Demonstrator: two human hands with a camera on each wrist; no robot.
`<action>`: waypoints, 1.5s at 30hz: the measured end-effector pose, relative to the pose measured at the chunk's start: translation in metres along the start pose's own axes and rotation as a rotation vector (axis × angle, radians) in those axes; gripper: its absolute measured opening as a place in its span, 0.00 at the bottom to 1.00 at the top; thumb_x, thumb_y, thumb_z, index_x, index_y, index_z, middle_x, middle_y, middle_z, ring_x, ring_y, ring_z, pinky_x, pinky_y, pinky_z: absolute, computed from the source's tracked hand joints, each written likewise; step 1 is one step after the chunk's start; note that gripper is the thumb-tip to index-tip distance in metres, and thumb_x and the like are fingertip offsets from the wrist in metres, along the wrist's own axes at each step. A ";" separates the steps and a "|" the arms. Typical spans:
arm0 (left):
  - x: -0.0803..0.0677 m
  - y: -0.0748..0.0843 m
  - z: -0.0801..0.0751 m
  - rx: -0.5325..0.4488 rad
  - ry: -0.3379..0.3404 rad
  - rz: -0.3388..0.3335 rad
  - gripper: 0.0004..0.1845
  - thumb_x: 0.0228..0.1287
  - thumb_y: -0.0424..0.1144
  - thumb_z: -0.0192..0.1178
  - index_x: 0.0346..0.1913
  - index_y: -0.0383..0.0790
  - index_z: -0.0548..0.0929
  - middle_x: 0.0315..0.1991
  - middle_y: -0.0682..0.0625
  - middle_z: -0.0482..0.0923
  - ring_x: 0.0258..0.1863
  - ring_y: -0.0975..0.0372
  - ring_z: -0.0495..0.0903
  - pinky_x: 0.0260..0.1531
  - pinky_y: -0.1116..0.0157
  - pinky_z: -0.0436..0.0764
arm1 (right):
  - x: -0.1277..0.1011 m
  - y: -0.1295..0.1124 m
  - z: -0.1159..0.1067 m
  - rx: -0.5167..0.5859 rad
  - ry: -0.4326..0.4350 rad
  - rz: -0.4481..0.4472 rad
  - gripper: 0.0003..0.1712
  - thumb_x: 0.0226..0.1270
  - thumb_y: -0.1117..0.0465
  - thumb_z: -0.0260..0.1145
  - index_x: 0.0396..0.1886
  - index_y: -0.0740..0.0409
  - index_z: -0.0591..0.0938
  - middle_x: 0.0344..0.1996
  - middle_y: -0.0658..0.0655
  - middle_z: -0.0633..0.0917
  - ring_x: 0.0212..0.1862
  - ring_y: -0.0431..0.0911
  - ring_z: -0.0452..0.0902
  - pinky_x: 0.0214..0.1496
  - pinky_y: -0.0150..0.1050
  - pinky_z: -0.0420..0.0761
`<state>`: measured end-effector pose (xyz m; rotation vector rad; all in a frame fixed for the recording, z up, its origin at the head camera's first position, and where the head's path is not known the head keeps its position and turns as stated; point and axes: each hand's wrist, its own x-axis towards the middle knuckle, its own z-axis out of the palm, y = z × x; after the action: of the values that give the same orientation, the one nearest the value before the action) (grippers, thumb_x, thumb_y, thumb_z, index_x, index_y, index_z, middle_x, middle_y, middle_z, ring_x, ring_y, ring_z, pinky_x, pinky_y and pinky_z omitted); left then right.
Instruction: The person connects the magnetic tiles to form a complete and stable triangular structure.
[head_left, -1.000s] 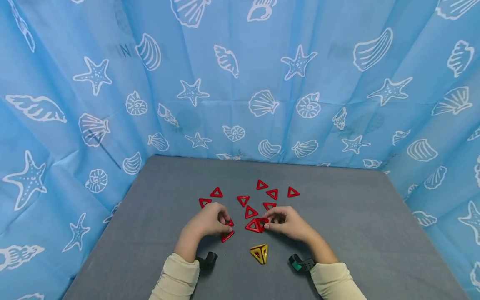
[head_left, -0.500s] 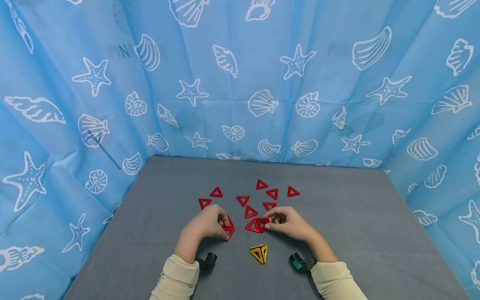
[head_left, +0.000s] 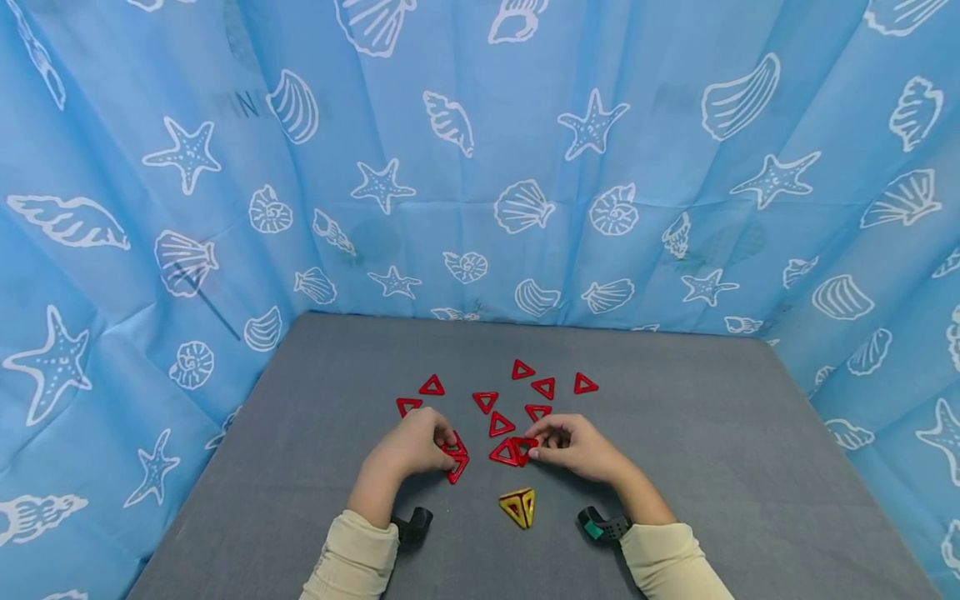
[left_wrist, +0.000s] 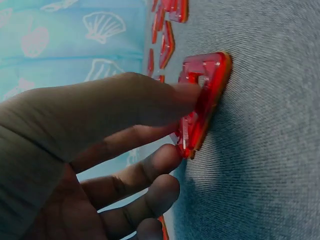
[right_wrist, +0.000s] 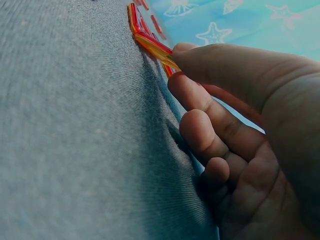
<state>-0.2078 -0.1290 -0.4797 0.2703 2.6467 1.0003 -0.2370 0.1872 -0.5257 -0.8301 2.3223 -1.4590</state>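
In the head view, my left hand (head_left: 408, 442) is at a pair of red triangular tiles that touch edge to edge; the lower tile (head_left: 457, 469) points toward me. The left wrist view has my thumb on a red tile (left_wrist: 215, 75) with the index finger behind it, partly hidden. My right hand (head_left: 581, 448) pinches a red triangular tile (head_left: 527, 447) between thumb and index finger. That tile meets another red triangle (head_left: 506, 452) on its left. Seen from the right wrist, the pinched tile (right_wrist: 152, 46) is tilted off the cloth, with a yellowish edge.
Several loose red triangles, such as one tile (head_left: 500, 424) in the middle, lie beyond the hands on the grey cloth-covered table (head_left: 697, 467). Nearer me sits a small yellow triangular piece (head_left: 517, 507). A blue shell-print curtain (head_left: 465, 233) hangs around the table.
The left thumb has drawn back a little, and the two red tiles by my left hand have come together, the lower one turned. My right hand has stayed put with its tile.
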 end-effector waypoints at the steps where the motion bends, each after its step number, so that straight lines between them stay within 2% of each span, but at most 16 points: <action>1: 0.000 0.000 0.000 0.001 0.001 -0.005 0.09 0.53 0.32 0.80 0.34 0.43 0.88 0.29 0.51 0.79 0.28 0.59 0.75 0.29 0.61 0.77 | 0.000 0.000 0.000 -0.001 0.000 -0.001 0.12 0.70 0.64 0.75 0.51 0.61 0.88 0.36 0.57 0.86 0.30 0.37 0.75 0.33 0.32 0.76; 11: 0.002 0.001 0.001 0.040 0.013 0.000 0.11 0.52 0.32 0.80 0.33 0.43 0.86 0.27 0.51 0.79 0.25 0.60 0.72 0.27 0.61 0.74 | 0.001 -0.002 -0.001 0.004 -0.001 -0.001 0.12 0.70 0.63 0.75 0.51 0.60 0.88 0.36 0.57 0.86 0.30 0.37 0.74 0.33 0.32 0.76; 18: 0.002 0.003 0.002 0.062 0.033 -0.031 0.21 0.48 0.38 0.85 0.46 0.40 0.88 0.34 0.50 0.77 0.32 0.59 0.74 0.31 0.60 0.76 | 0.000 -0.001 -0.001 -0.007 0.000 0.003 0.12 0.70 0.62 0.75 0.50 0.60 0.88 0.36 0.57 0.86 0.30 0.38 0.74 0.33 0.32 0.76; 22: 0.003 0.004 0.004 0.098 0.056 -0.021 0.19 0.53 0.37 0.82 0.48 0.40 0.88 0.32 0.51 0.77 0.30 0.60 0.74 0.31 0.60 0.75 | 0.000 0.000 0.000 -0.007 0.001 0.009 0.12 0.70 0.62 0.75 0.51 0.60 0.88 0.36 0.57 0.86 0.30 0.38 0.74 0.33 0.32 0.76; 26: 0.001 0.005 0.006 0.116 0.105 -0.001 0.14 0.58 0.36 0.79 0.42 0.39 0.84 0.25 0.52 0.74 0.25 0.61 0.72 0.27 0.62 0.72 | 0.000 0.001 0.001 -0.004 -0.003 0.007 0.12 0.70 0.63 0.75 0.50 0.60 0.88 0.36 0.58 0.86 0.30 0.38 0.74 0.33 0.32 0.76; 28: 0.000 0.005 0.007 0.129 0.131 -0.003 0.15 0.58 0.38 0.79 0.37 0.39 0.80 0.22 0.52 0.72 0.22 0.61 0.71 0.25 0.62 0.70 | 0.000 0.001 0.002 -0.005 -0.005 0.006 0.12 0.70 0.63 0.75 0.50 0.60 0.88 0.36 0.58 0.86 0.30 0.38 0.74 0.33 0.32 0.76; 32: -0.003 0.005 0.006 0.177 0.169 -0.044 0.19 0.58 0.44 0.79 0.28 0.41 0.77 0.18 0.53 0.69 0.19 0.62 0.69 0.21 0.63 0.66 | 0.000 0.001 0.002 -0.007 -0.005 -0.002 0.11 0.70 0.63 0.75 0.50 0.59 0.88 0.35 0.58 0.86 0.29 0.38 0.74 0.32 0.32 0.75; 38: -0.006 0.006 0.006 0.198 0.155 -0.112 0.24 0.55 0.49 0.81 0.19 0.44 0.76 0.13 0.55 0.66 0.15 0.63 0.65 0.19 0.64 0.62 | 0.001 -0.001 0.001 -0.009 -0.005 -0.004 0.11 0.70 0.63 0.76 0.49 0.60 0.89 0.35 0.58 0.86 0.30 0.38 0.74 0.33 0.32 0.75; 45: -0.009 0.009 0.007 0.160 0.151 -0.100 0.21 0.53 0.41 0.82 0.20 0.45 0.75 0.16 0.56 0.70 0.18 0.63 0.66 0.20 0.63 0.64 | 0.000 0.000 0.002 -0.006 -0.006 0.004 0.11 0.70 0.62 0.76 0.49 0.59 0.89 0.35 0.58 0.86 0.30 0.38 0.74 0.32 0.32 0.75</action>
<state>-0.1966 -0.1207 -0.4773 0.0987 2.8500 0.8078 -0.2358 0.1862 -0.5263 -0.8294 2.3240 -1.4465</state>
